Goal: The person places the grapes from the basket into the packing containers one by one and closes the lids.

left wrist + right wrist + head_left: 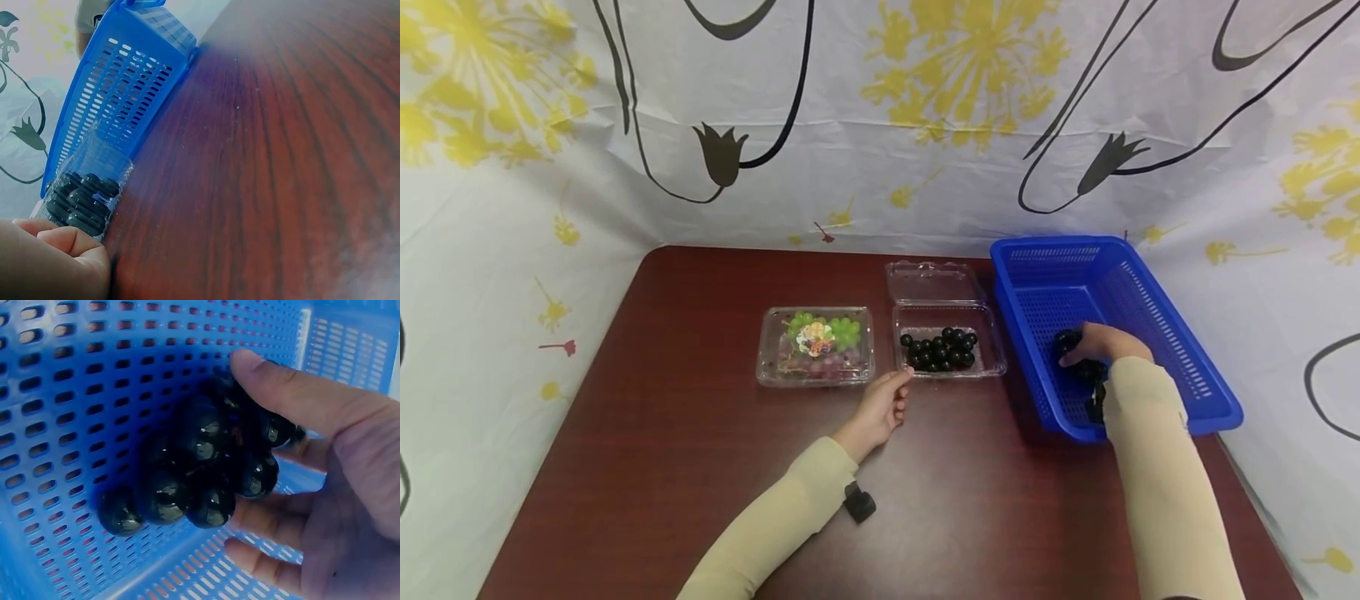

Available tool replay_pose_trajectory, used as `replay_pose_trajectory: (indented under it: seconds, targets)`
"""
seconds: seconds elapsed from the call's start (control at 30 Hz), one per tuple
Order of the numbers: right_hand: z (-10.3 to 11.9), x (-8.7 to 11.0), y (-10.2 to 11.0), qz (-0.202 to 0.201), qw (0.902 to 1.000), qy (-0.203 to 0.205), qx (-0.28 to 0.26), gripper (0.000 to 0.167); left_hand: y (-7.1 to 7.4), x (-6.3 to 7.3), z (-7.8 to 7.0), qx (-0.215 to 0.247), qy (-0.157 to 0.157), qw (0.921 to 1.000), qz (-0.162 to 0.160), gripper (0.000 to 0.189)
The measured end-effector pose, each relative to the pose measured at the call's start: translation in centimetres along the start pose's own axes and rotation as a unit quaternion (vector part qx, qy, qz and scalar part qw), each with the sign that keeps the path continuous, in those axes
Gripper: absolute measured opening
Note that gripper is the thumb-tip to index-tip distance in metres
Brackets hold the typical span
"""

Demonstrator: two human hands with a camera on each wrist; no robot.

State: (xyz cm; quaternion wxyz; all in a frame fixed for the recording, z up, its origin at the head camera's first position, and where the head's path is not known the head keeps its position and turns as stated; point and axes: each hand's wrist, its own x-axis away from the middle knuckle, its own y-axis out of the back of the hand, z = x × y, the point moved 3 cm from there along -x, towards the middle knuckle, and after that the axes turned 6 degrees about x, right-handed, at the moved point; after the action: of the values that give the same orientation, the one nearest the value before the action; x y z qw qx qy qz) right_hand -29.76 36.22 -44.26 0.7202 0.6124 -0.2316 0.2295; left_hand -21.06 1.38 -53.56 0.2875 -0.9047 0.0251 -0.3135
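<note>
A clear plastic clamshell box (992, 350) lies with its lid (934, 285) folded back, and a bunch of black grapes (942, 350) fills its tray. At the tray's front left corner my left hand (878, 410) pinches the rim between thumb and curled fingers. Inside the blue basket (1195, 367) is my right hand (1108, 343). In the right wrist view, the thumb and fingers of that hand (350, 450) curl round another bunch of black grapes (165, 494), shiny and dark, by the basket's perforated wall.
Left of the open box sits a second clear box (767, 350), its lid down, with green and reddish grapes and a sticker showing. The brown table (700, 467) stretches in front. A patterned white cloth (850, 167) hangs behind and at both sides.
</note>
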Motion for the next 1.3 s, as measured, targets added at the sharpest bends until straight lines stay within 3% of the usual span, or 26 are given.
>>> replay_pose_trajectory:
  seconds: [0.17, 0.47, 0.6, 0.77, 0.87, 1.07, 1.3]
  targets:
    - [-0.5, 0.5, -0.3, -0.018, 0.9997, -0.019, 0.002, 0.075, -0.2, 0.1, -0.1, 0.001, -0.001, 1.0, 0.005, 0.015]
    - [-0.5, 1.4, 0.2, -0.028, 0.9981, -0.055, 0.003, 0.082, -0.1, 0.1, -0.1, -0.005, -0.002, 1.0, -0.001, 0.016]
    - [-0.4, 1.5, 0.3, -0.032, 0.9983, -0.047, -0.009, 0.068, -0.1, 0.1, 0.0, -0.009, -0.006, 0.9999, 0.0, 0.017]
    - [-0.2, 1.8, 0.2, -0.025, 0.9983, -0.044, -0.029, 0.068, 0.0, 0.2, 0.0, -0.01, -0.01, 0.9999, 0.003, 0.018]
    - [0.1, 1.8, 0.3, -0.031, 0.999, -0.031, -0.009, 0.065, 0.0, 0.2, 0.1, -0.008, -0.013, 0.9999, 0.006, 0.019]
    - [0.5, 2.1, 1.3, -0.074, 0.9963, -0.004, 0.044, 0.059, 0.1, 0.2, 0.3, -0.003, -0.004, 1.0, 0.006, 0.017]
    - [2.2, 3.8, 4.1, -0.151, 0.9862, 0.024, 0.063, 0.059, 0.0, 0.2, 0.2, 0.005, -0.007, 1.0, 0.004, 0.014]
